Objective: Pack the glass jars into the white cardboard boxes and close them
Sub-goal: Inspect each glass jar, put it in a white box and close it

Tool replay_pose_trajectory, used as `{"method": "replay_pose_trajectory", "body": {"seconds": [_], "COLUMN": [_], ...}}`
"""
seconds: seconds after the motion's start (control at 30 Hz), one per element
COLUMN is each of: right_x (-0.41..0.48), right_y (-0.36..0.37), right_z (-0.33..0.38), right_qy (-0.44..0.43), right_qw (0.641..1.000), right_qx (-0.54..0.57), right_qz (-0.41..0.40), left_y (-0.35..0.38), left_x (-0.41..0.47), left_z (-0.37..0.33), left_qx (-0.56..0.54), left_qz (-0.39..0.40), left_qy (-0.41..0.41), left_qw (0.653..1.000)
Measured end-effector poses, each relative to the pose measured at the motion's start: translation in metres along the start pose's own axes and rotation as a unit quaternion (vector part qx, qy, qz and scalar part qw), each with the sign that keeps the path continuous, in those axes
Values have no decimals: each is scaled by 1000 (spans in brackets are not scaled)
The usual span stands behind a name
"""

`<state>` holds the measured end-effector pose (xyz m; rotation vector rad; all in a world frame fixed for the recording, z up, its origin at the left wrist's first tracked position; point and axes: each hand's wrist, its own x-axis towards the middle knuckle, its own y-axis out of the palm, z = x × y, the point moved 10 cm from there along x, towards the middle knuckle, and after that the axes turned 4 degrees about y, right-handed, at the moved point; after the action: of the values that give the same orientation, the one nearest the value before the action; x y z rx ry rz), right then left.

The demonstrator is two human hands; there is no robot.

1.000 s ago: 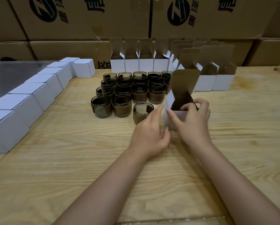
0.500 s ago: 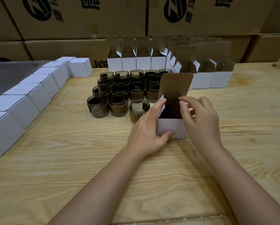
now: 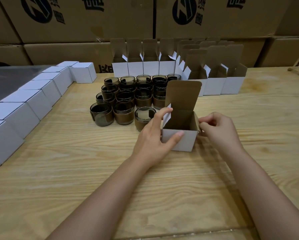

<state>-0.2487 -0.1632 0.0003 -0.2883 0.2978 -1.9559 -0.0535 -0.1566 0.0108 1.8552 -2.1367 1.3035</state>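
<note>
One white open box [image 3: 179,141] stands mid-tabletop [image 3: 76,170], its lid flap upright. The left grip [image 3: 154,134] grasps the box's 9 o'clock corner, thumb on the front wall and forefinger on the side flap. The right grip [image 3: 218,132] pinches the flap at 3 o'clock. Glass jars [image 3: 126,96] cluster at 11 o'clock, with the nearest jar [image 3: 144,116] just beside the box.

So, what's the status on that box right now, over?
Left hand holds the small open white cardboard box; right hand pinches its right side flap. Box looks empty, lid up. Nearest brown-banded glass jar just left, nothing blocking the opening.
</note>
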Motion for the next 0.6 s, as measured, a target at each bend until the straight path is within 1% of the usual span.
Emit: {"method": "replay_pose_trajectory", "body": {"seconds": [0.07,0.13,0.23,0.27,0.37,0.47,0.53,0.6], "right_x": [-2,-6,-16,-17,-13,-11,-10,-9], "right_y": [-2,-3,2,4,7,11,14,15], "right_z": [3,10,25,26,21,18,18,17], "right_qy": [-7,-31,-78,-79,-69,-66,-68,-70], "right_qw": [1000,999,989,989,995,997,997,996], "right_qx": [-19,-37,-119,-122,-73,-23,-11,-9], "right_qz": [-9,-20,-27,-23,-3,23,38,45], "left_y": [-3,-5,-9,-12,-18,-21,-24,-26], "left_x": [0,0,-1,-1,-3,-3,-2,-3], "left_z": [-3,-7,-10,-9,-9,-10,-12,-8], "left_qx": [18,25,10,0,-8,-8,-11,-51], "left_qz": [-18,-35,-68,-84,-118,-130,-132,-152], "left_qy": [-3,-12,-25,-30,-27,-21,-13,-28], "left_qw": [1000,999,997,996,993,991,991,987]}}
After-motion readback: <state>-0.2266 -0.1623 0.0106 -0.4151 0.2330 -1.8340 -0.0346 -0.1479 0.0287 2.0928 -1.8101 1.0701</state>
